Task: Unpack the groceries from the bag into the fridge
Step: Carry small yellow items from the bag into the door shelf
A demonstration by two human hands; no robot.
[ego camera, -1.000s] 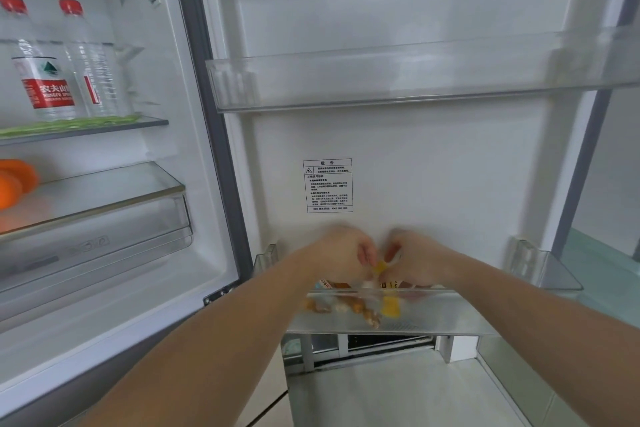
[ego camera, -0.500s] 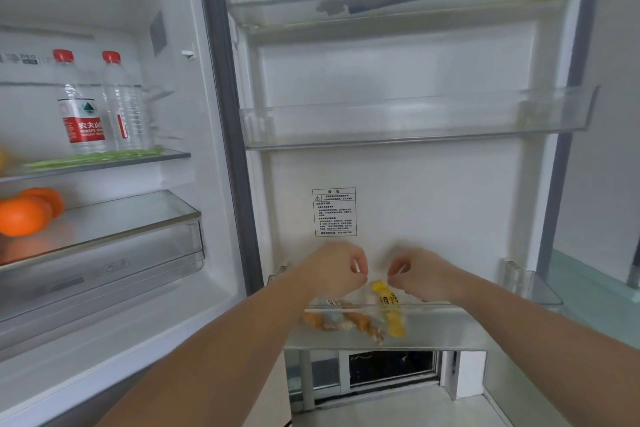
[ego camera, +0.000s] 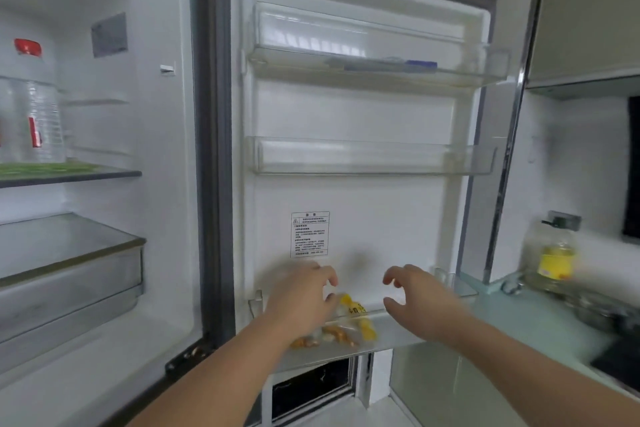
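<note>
The fridge stands open, its door (ego camera: 363,114) swung out in front of me. A clear packet of yellow and orange snacks (ego camera: 349,322) lies in the lowest door bin (ego camera: 398,329). My left hand (ego camera: 301,298) hovers over the packet's left end with fingers loosely curled and holds nothing. To the right of the packet, my right hand (ego camera: 415,298) hangs above the bin with fingers spread and relaxed. No grocery bag is in view.
Two more clear door bins sit above, the middle one (ego camera: 374,159) bare and the top one (ego camera: 381,69) holding a flat blue-tipped item. A red-capped water bottle (ego camera: 31,104) stands on a fridge shelf at left. An oil bottle (ego camera: 554,253) stands on the counter at right.
Both hands have let go of the snack packet and drawn apart, the right one moving right. My view has tilted up and swung right, so the counter is now in sight.
</note>
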